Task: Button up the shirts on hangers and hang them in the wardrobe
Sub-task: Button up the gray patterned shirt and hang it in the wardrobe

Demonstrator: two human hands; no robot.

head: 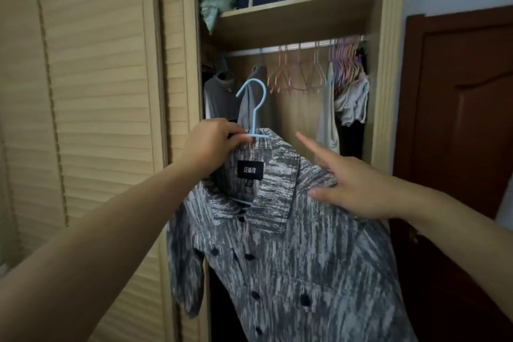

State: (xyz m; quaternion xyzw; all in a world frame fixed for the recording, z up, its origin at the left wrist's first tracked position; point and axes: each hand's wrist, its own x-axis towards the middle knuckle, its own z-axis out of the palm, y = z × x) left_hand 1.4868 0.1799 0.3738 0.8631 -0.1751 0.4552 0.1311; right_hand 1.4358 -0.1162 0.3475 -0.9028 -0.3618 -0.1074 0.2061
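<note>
Shirt [277, 253], buttoned, hangs tilted on your blue hanger [254, 111], hook up, before the wardrobe [299, 19] opening. Your left hand [211, 147] grips the hanger's neck; your right hand [352, 189], fingers straight, seemingly touches the shoulder.

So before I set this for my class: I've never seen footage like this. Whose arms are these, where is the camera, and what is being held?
There is no machine here. One camera sits on a person's head, looking forward and down, so the two bare arms are the wearer's own.

The left hand has its grip on a light blue hanger, just under the hook. A grey streaked shirt with dark buttons hangs on it.

The right hand is open, fingers straight, touching the shirt's shoulder.

Behind stands an open wardrobe. Its rail carries empty pastel hangers and a few hung clothes. The shirt is not yet on the rail.
</note>
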